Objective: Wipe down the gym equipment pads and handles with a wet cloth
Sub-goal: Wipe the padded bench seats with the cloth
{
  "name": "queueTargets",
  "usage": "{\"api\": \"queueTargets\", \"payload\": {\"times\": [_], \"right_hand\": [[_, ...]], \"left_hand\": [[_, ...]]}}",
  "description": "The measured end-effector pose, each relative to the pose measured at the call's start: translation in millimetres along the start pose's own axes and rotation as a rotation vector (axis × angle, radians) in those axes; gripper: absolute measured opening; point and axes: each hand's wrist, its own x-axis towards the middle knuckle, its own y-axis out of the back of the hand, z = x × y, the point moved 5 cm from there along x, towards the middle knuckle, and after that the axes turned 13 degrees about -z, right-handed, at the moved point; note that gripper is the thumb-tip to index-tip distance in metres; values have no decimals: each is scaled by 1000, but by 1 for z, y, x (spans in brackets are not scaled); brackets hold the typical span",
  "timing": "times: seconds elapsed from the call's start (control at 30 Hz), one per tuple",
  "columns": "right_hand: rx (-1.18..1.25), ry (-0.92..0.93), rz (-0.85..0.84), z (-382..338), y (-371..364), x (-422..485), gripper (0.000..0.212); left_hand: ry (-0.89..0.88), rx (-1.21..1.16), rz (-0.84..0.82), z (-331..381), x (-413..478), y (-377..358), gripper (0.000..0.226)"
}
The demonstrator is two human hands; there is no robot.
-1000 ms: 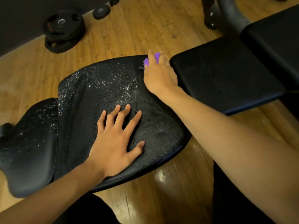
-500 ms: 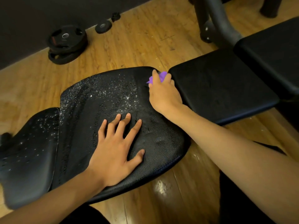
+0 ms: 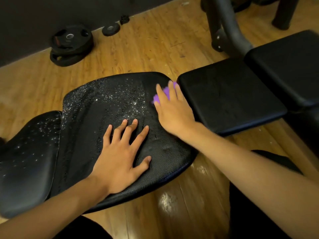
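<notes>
A wide black seat pad (image 3: 96,118) fills the middle of the view, its far half speckled with water droplets. My left hand (image 3: 120,156) lies flat on its near part, fingers spread. My right hand (image 3: 172,109) presses a purple cloth (image 3: 162,95) onto the pad's right far corner with straight fingers; most of the cloth is hidden under the hand. A narrower droplet-covered pad (image 3: 25,161) adjoins on the left. Two more black pads, one (image 3: 229,97) and a farther one (image 3: 290,66), continue to the right.
Stacked black weight plates (image 3: 70,44) and a small plate (image 3: 110,29) lie on the wooden floor by the dark wall. A dark machine frame post (image 3: 226,25) rises behind the right pads. A wet patch (image 3: 169,199) shines on the floor below the seat.
My right hand with the cloth has slid toward me and slightly left along the pad's right edge. The left hand stays put. The view has tilted up a little.
</notes>
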Motion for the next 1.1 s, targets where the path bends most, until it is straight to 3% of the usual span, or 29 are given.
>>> {"api": "queueTargets", "payload": {"times": [0.13,0.37,0.63,0.93,1.1], "right_hand": [[-2,-35,-8,-2,6,37,59],[-35,10,40,2,-22,-128,62],[2,-20,20,-4,16,60,68],[-85,44,81,0,-21,-136,63],[-4,17,56,-10,5,-3,77]], "left_hand": [[4,0,-1,1,1,0,80],[-3,-10,6,0,1,1,81],[5,0,10,0,3,1,80],[-1,-2,12,0,2,2,81],[0,4,13,0,3,2,81]]}}
